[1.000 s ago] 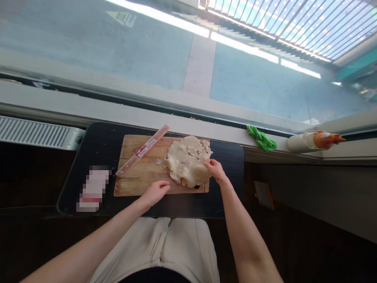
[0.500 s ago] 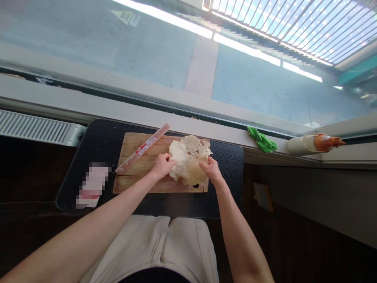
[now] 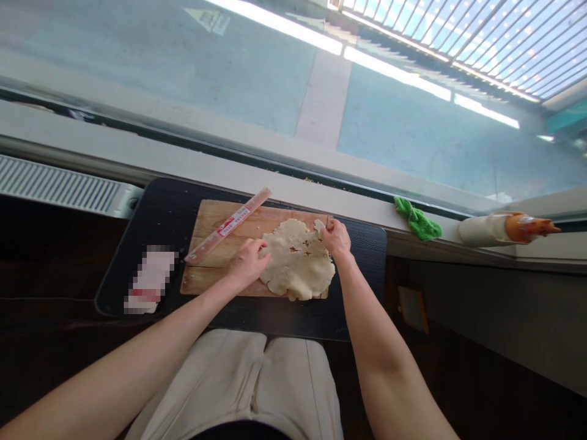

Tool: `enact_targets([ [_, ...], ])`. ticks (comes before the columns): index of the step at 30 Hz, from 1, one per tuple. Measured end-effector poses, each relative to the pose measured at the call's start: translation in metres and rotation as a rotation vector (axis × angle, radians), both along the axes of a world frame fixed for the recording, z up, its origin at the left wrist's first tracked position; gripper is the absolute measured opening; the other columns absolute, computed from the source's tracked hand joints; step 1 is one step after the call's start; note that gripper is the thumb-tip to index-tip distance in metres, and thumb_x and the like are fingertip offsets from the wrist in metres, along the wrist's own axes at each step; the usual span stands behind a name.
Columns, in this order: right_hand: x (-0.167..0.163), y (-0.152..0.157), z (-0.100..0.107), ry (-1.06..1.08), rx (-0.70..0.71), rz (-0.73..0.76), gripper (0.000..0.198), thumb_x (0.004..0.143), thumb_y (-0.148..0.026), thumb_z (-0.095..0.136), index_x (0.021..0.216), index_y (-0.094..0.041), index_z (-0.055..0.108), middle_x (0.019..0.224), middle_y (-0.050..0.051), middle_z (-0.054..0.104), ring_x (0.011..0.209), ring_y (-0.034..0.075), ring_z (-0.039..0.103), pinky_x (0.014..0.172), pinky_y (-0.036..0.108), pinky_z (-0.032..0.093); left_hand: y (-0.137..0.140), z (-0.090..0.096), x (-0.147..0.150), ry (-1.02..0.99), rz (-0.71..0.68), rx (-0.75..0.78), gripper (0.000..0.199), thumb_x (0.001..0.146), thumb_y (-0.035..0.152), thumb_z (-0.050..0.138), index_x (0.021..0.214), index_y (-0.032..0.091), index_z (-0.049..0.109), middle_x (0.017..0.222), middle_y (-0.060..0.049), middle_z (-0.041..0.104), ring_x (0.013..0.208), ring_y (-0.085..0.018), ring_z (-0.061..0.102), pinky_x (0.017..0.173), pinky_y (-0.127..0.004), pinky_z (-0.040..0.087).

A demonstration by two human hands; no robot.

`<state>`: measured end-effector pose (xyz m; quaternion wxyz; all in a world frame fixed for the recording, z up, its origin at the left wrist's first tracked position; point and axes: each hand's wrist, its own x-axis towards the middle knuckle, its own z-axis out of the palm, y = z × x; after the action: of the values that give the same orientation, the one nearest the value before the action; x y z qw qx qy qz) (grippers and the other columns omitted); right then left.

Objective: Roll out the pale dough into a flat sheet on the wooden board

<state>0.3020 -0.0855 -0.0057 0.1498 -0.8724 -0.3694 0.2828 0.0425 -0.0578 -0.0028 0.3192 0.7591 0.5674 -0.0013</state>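
Note:
A thin, uneven sheet of pale dough [image 3: 298, 269] lies over the right part of a wooden cutting board [image 3: 215, 211], with several small ragged holes near its upper middle. My right hand [image 3: 338, 238] pinches the sheet's upper right edge, where a small flap stands up. At the dough's left edge rests my left hand [image 3: 249, 263], its fingers loosely bent and the thumb apart from them. Slanting across the board's left side is a long pinkish strip [image 3: 208, 245] with a red and white label.
The board sits on a black table [image 3: 131, 238] beneath a window. On the sill lie a green cloth [image 3: 419, 221] and a pale bottle with an orange top [image 3: 488, 230]. A blurred-out pinkish item [image 3: 151, 278] is at the table's left; a white radiator [image 3: 59, 186] stands beyond.
The dough sheet, earlier partly lifted between both hands, now lies flatter and nearer the front edge. My right hand moved up to its top right edge; the left loosened its hold.

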Motion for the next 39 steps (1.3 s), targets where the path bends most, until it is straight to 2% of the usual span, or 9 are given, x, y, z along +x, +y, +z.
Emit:
enact_targets([
  [3,-0.006,0.011,-0.009,-0.035,-0.017,-0.021,0.020,0.075,-0.033,0.063,0.090,-0.020,0.063,0.098,0.007,0.056,0.088,0.019,0.052,0.076,0.029,0.042,-0.008,0.006,0.017,0.068,-0.280,-0.116,0.025,0.081,0.034,0.051,0.098,0.025,0.066,0.097,-0.006,0.065,0.085,-0.021,0.062,0.073,-0.029,0.044],
  [5,-0.006,0.009,-0.010,-0.066,0.016,0.031,0.011,0.074,-0.028,0.063,0.081,-0.020,0.061,0.094,0.005,0.055,0.087,0.017,0.050,0.075,0.028,0.041,-0.016,0.007,0.020,0.123,-0.379,-0.128,0.025,0.079,0.031,0.053,0.098,0.024,0.067,0.095,-0.007,0.066,0.086,-0.023,0.062,0.075,-0.031,0.043],
  [11,-0.032,-0.019,0.002,-0.252,0.177,0.447,0.012,0.086,-0.017,0.048,0.089,-0.021,0.059,0.092,0.005,0.059,0.092,0.018,0.050,0.081,0.027,0.040,-0.025,0.007,-0.003,0.106,-0.269,-0.076,0.020,0.082,0.030,0.048,0.093,0.022,0.063,0.090,-0.005,0.065,0.079,-0.019,0.061,0.067,-0.028,0.042],
  [16,-0.059,-0.042,0.008,-0.208,0.035,0.652,0.020,0.086,-0.012,0.045,0.091,-0.021,0.062,0.096,0.007,0.061,0.093,0.020,0.053,0.081,0.029,0.042,-0.025,0.007,-0.013,0.032,-0.234,-0.115,0.019,0.083,0.031,0.047,0.085,0.022,0.063,0.087,-0.003,0.062,0.078,-0.016,0.060,0.068,-0.026,0.043],
  [22,-0.018,-0.045,0.014,-0.105,0.018,0.366,0.028,0.084,-0.021,0.052,0.112,-0.023,0.059,0.106,0.004,0.058,0.095,0.016,0.055,0.081,0.026,0.044,0.004,-0.002,-0.016,0.143,0.063,0.109,0.028,0.081,0.030,0.048,0.105,0.021,0.060,0.104,-0.008,0.060,0.091,-0.021,0.060,0.074,-0.029,0.046],
  [27,-0.013,-0.036,0.002,-0.095,-0.028,0.409,0.025,0.078,-0.034,0.063,0.103,-0.026,0.063,0.105,0.004,0.058,0.102,0.019,0.052,0.080,0.028,0.044,0.021,-0.003,-0.010,0.142,0.034,0.044,0.021,0.079,0.030,0.049,0.093,0.021,0.061,0.093,-0.006,0.063,0.085,-0.021,0.061,0.067,-0.029,0.043],
  [31,-0.019,-0.032,-0.004,-0.103,0.014,0.372,0.016,0.087,-0.028,0.051,0.086,-0.024,0.066,0.090,0.002,0.060,0.090,0.016,0.054,0.078,0.026,0.042,0.011,0.010,0.022,0.018,-0.061,0.003,0.020,0.080,0.030,0.047,0.085,0.022,0.064,0.093,-0.005,0.065,0.079,-0.018,0.060,0.066,-0.027,0.041],
  [34,-0.019,-0.033,-0.004,-0.088,0.062,0.306,0.016,0.087,-0.029,0.050,0.091,-0.022,0.064,0.089,0.002,0.060,0.084,0.014,0.054,0.076,0.025,0.042,0.010,0.016,0.058,-0.059,-0.086,-0.142,0.021,0.079,0.029,0.048,0.081,0.021,0.067,0.086,-0.003,0.068,0.077,-0.016,0.059,0.066,-0.025,0.040],
  [39,-0.017,-0.040,-0.006,-0.094,0.019,0.370,0.019,0.077,-0.024,0.061,0.095,-0.022,0.063,0.095,0.004,0.060,0.090,0.018,0.052,0.078,0.026,0.041,0.019,0.006,0.109,-0.025,-0.021,-0.277,0.025,0.077,0.036,0.052,0.068,0.018,0.068,0.064,-0.003,0.065,0.063,-0.015,0.056,0.057,-0.025,0.037],
])
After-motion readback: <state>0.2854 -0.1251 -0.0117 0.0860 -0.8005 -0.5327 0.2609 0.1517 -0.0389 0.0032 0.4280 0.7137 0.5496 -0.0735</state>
